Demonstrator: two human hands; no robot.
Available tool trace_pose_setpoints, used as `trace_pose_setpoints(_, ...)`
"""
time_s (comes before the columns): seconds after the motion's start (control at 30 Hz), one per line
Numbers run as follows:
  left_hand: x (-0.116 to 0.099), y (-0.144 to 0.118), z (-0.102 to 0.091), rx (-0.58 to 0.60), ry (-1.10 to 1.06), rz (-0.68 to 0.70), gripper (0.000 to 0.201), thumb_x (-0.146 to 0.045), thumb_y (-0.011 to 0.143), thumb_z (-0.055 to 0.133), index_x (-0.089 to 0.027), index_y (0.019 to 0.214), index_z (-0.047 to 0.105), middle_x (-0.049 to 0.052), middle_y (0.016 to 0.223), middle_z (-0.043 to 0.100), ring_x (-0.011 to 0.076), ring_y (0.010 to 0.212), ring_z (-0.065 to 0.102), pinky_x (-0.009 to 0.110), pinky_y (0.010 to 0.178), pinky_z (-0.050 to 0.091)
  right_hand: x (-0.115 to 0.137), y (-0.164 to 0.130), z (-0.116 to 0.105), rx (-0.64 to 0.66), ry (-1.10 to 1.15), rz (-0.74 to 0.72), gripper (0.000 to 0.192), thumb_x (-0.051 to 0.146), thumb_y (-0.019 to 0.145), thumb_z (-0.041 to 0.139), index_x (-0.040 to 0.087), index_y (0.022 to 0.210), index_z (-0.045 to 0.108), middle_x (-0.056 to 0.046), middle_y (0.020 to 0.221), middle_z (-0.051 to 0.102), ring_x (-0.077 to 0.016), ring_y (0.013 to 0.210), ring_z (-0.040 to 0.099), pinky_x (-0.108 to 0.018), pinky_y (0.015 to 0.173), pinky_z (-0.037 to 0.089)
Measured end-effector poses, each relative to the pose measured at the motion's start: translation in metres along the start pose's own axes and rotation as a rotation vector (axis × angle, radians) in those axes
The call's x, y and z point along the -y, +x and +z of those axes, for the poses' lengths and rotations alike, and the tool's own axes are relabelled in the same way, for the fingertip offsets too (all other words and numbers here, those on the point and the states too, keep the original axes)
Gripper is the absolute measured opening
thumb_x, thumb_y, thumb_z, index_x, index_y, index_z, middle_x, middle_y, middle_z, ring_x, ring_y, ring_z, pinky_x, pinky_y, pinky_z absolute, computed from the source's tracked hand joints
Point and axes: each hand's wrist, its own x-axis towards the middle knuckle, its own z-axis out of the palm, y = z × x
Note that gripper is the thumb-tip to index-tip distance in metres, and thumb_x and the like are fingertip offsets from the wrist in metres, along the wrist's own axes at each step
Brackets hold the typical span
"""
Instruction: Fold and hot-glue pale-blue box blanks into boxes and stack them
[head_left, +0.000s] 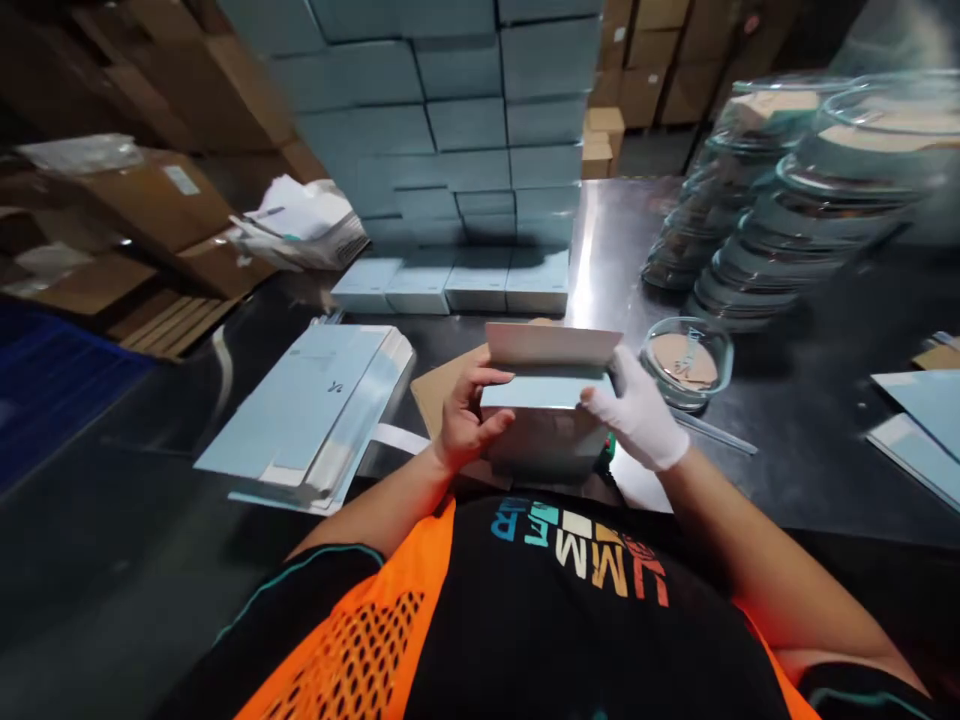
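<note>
Pale blue card makes up the small box (546,425) that both hands hold close to the body, just above the near edge of the dark worktop (810,440). Its lid flap stands up and leans away from the person. The bare left hand (466,418) grips the box's left side, fingers (487,377) curled over the top edge and thumb pressed against the near face. The right hand (637,408), in a white glove, clasps the right side with its fingers wrapped round the far corner.

Under the box lies a brown cardboard sheet (435,385). To the left sits a pile of flat unfolded box blanks (315,410) in the same pale blue. Just right of the gloved hand stands a shallow glass dish (686,362) with a tan disc inside, and behind it leaning stacks of similar glass dishes (780,220) run toward the right edge. Straight ahead, a wall of closed blue boxes (450,120) is piled high, with a low row of them at its foot. Brown cartons (150,210) crowd the left side, and more blue sheets (922,410) lie at far right.
</note>
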Motion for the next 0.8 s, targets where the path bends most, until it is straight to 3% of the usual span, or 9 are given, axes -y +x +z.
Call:
trace_pose_setpoints(0.07,-0.001,0.003,0.0,-0.05,-0.057,0.059,0.057,-0.072,0.083,0.088,-0.026,0.108,0.066,0.011,0.122,0.073,0.0294,0.117,0.075,0.047,0.103,0.06,-0.008,-0.009,-0.008,0.036,-0.029,-0.128,0.079,0.075,0.075,0.093,0.022,0.128,0.068,-0.017,0.144,0.073,-0.0356,0.135,0.069,-0.054,0.117,0.056)
trace_pose_setpoints(0.13,-0.002,0.009,-0.002,-0.062,-0.101,0.104,0.058,-0.071,0.081,0.09,-0.028,0.111,0.066,0.008,0.115,0.074,0.0285,0.113,0.076,0.05,0.105,0.061,-0.014,-0.018,-0.014,0.061,-0.055,-0.258,0.061,0.064,0.082,0.094,0.024,0.123,0.071,-0.017,0.155,0.067,-0.0352,0.147,0.064,-0.057,0.123,0.052)
trace_pose_setpoints(0.23,-0.005,0.021,-0.011,0.15,-0.026,0.11,0.054,-0.079,0.082,0.084,-0.029,0.098,0.077,0.01,0.105,0.076,0.0339,0.116,0.076,0.059,0.109,0.06,-0.013,-0.028,-0.016,0.116,-0.074,-0.329,0.028,0.046,0.1,0.081,0.029,0.123,0.078,-0.014,0.162,0.064,-0.0323,0.15,0.063,-0.058,0.123,0.054)
trace_pose_setpoints(0.3,-0.007,0.028,-0.019,0.307,0.006,0.117,0.048,-0.078,0.088,0.078,-0.03,0.091,0.083,0.012,0.105,0.079,0.0379,0.124,0.074,0.065,0.113,0.058,-0.009,-0.031,-0.015,0.138,-0.094,-0.349,0.022,0.04,0.104,0.077,0.032,0.124,0.081,-0.012,0.159,0.066,-0.0318,0.148,0.066,-0.058,0.122,0.056)
trace_pose_setpoints(0.47,-0.001,0.025,-0.024,0.33,-0.081,0.209,0.024,-0.056,0.098,0.079,-0.036,0.108,0.086,0.009,0.117,0.083,0.0381,0.137,0.07,0.07,0.12,0.053,-0.004,-0.03,-0.008,0.108,-0.095,-0.346,0.018,0.038,0.104,0.076,0.034,0.12,0.085,-0.01,0.143,0.077,-0.0324,0.139,0.072,-0.06,0.12,0.058)
trace_pose_setpoints(0.53,0.01,0.011,-0.02,0.26,-0.101,0.139,0.049,-0.065,0.09,0.085,-0.037,0.13,0.08,0.011,0.146,0.074,0.0408,0.152,0.06,0.071,0.126,0.047,-0.004,-0.031,-0.003,0.046,-0.093,-0.316,0.018,0.037,0.103,0.077,0.033,0.118,0.085,-0.01,0.145,0.077,-0.0322,0.137,0.073,-0.058,0.12,0.059)
trace_pose_setpoints(0.63,0.03,-0.02,-0.015,0.25,-0.101,-0.144,0.112,-0.075,0.068,0.097,-0.036,0.163,0.054,0.019,0.173,0.048,0.0453,0.163,0.047,0.069,0.127,0.047,-0.01,-0.03,0.002,-0.188,-0.099,-0.259,0.022,0.039,0.103,0.076,0.03,0.122,0.084,-0.01,0.151,0.074,-0.0314,0.14,0.071,-0.057,0.123,0.056)
trace_pose_setpoints(0.73,0.041,-0.037,-0.024,0.367,-0.029,-0.421,0.115,-0.063,0.065,0.104,-0.031,0.163,0.054,0.021,0.158,0.063,0.0441,0.147,0.063,0.064,0.116,0.058,-0.022,-0.026,0.001,-0.386,-0.183,-0.141,0.048,0.051,0.102,0.076,0.03,0.145,0.075,-0.011,0.154,0.072,-0.0343,0.148,0.066,-0.059,0.128,0.052)
trace_pose_setpoints(0.8,0.043,-0.026,-0.041,0.308,-0.037,-0.444,0.105,-0.06,0.065,0.104,-0.029,0.156,0.062,0.019,0.148,0.07,0.0412,0.137,0.07,0.057,0.108,0.064,-0.034,-0.022,-0.003,-0.366,-0.2,-0.115,0.077,0.06,0.097,0.08,0.031,0.165,0.058,-0.013,0.161,0.067,-0.0382,0.153,0.061,-0.061,0.127,0.053)
